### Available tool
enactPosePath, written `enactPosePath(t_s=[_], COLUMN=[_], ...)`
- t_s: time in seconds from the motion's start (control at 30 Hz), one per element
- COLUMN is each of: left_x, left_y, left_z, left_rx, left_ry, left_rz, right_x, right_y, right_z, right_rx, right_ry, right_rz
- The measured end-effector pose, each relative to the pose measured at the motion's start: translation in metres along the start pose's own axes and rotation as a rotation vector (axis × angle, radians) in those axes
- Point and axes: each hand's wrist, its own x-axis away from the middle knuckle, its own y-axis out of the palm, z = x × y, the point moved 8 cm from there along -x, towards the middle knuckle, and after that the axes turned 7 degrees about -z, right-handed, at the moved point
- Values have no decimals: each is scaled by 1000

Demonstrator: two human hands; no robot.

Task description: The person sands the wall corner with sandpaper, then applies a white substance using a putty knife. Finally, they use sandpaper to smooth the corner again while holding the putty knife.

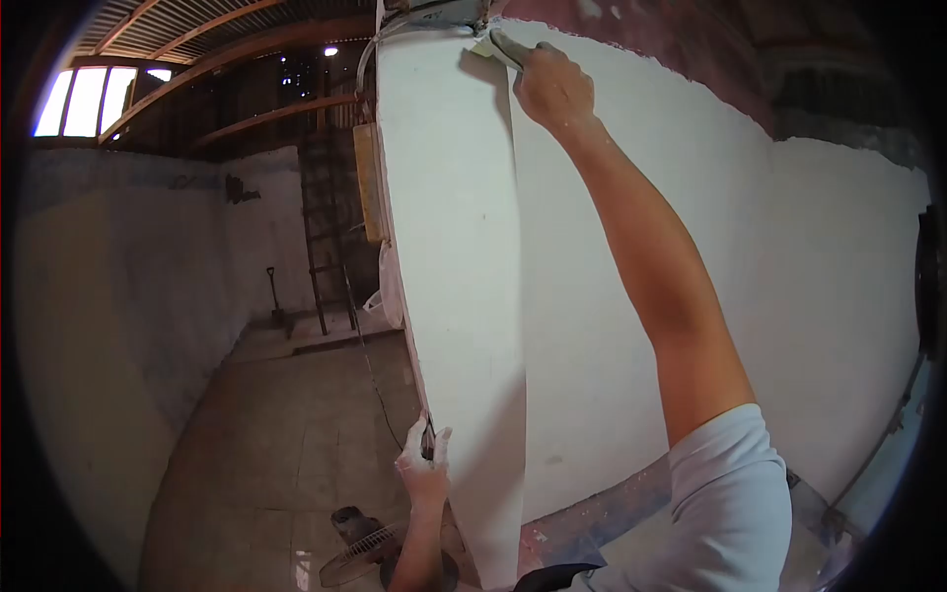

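While right hand grips scraper high at wall, left hand clasps dark object, mostly hidden.

Short pale sleeve (softly creased); bare forearm

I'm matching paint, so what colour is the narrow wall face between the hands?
The narrow wall face is white, clearest in the head view.

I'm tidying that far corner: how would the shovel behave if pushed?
The shovel would probably tip or slide sideways, since it stands blade-down, nearly upright, by the back wall. Being long and straight, it would likely stay stiff, swinging over in one piece.
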Motion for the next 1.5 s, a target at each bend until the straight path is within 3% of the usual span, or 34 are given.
enactPosePath(t_s=[0.03, 0.13, 0.2, 0.27, 0.3, 0.4, 0.47, 0.53, 0.6, 0.7, 0.8, 0.83, 0.93, 1.03, 1.13, 1.17, 1.27, 1.3, 1.4, 1.43, 1.5], left_x=[1, 3, 3, 0, 0, 1, 1, 0, -3, 3, 3, 5, 1, 5, 4, 4, 3, 4, 7, 6, 3], left_y=[2, 0, 2, 2, 4, 3, 3, 2, 6, 1, 3, 1, 0, -2, -2, -3, -5, -4, -7, -6, -5], left_z=[-1, 12, -5, 1, 1, -1, -1, -2, -2, -5, -7, -5, -5, -3, -15, -17, -20, -16, -11, -8, -9], left_rx=[35, -54, 51, 20, 89, 89, 134, 38, 57, 78, 148, 140, 70, 54, 117, 103, 72, 108, 34, 101, 121], left_ry=[-20, 104, 89, 3, 17, 91, -6, 50, 62, 80, 4, 3, -8, 22, -6, -33, 49, -15, -71, -40, -47], left_rz=[2, 68, 59, 8, 24, 36, 25, -21, 3, 18, 48, 50, 46, 75, 43, 45, 43, 46, 44, 55, 30], right_x=[-7, 21, 22, -5, 1, 37, 27, -3, -15, 29, 25, -2, -23, 47, 85, 69, -5, -4, 49, 69, 60], right_y=[7, 16, 1, 11, 5, 8, 2, 0, 2, 13, 11, 14, 9, 17, 32, 29, 18, 19, 26, 29, 26], right_z=[0, -24, -19, 7, 3, -23, -13, 4, 15, 0, 8, 23, 19, 3, 6, 8, 14, 10, -16, -25, -17], right_rx=[15, 13, 14, 29, -22, 0, 5, 9, -82, 19, 50, 25, -21, -6, 71, 115, 145, 136, 63, 46, 110], right_ry=[66, -60, -89, 22, -7, -78, -84, -34, 56, -159, -213, -50, -91, -323, -422, -520, -338, -343, -538, -548, -649], right_rz=[-48, -9, -23, -17, 37, -59, -24, 82, -24, -17, -14, -29, 61, -34, -178, -52, 38, 42, -24, -153, -68])
